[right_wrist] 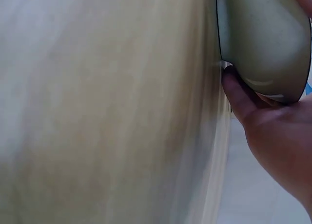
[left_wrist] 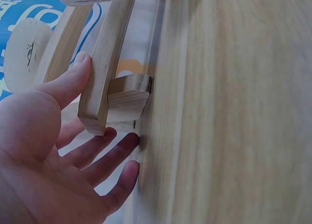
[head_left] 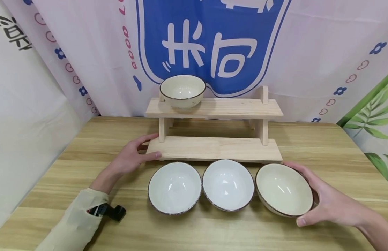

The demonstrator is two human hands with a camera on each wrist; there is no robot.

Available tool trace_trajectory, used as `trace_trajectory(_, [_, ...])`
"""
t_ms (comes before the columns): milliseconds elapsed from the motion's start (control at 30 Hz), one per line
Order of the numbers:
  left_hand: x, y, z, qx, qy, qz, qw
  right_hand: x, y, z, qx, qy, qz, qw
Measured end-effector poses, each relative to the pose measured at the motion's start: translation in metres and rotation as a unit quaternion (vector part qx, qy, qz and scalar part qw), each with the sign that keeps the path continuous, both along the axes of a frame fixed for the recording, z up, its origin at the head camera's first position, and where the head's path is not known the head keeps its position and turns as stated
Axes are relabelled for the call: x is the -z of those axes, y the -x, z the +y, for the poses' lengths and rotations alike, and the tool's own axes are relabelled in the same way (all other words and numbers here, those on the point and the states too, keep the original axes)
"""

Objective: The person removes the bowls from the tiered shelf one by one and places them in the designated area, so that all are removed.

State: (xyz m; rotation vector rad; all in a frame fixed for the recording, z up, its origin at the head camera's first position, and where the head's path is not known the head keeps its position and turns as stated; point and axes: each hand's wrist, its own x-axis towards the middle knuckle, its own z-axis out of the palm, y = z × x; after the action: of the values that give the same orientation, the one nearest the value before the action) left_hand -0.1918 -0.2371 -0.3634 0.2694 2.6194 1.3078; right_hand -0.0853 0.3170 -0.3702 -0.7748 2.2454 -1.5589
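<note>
A two-tier wooden shelf [head_left: 213,148] stands on the table. My left hand [head_left: 131,155] grips the left end of its lower board, the thumb on the top face in the left wrist view and the other fingers around the end. My right hand [head_left: 333,204] holds a cream bowl [head_left: 284,190] with a dark rim by its right side, thumb at the front and fingers behind. Left of it are a white bowl [head_left: 228,184] and another white bowl [head_left: 174,188], in a row before the shelf. On the upper board sits a second cream bowl [head_left: 183,91], at the left.
Wood-grain table [head_left: 213,233] extends in front of the bowls and to both sides. Behind the shelf hangs a printed cloth [head_left: 307,62] with a blue panel. A black wrist device [head_left: 107,211] pokes out of the left sleeve [head_left: 76,223].
</note>
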Motion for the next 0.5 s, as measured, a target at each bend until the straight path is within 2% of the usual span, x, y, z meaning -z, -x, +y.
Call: trace_trajectory(500, [-0.0012,-0.0007,-0.0001,-0.004,0.005,-0.002,1.0000,-0.0055,0.0025,0.0011,0.003,-0.060,0.043,0.9973])
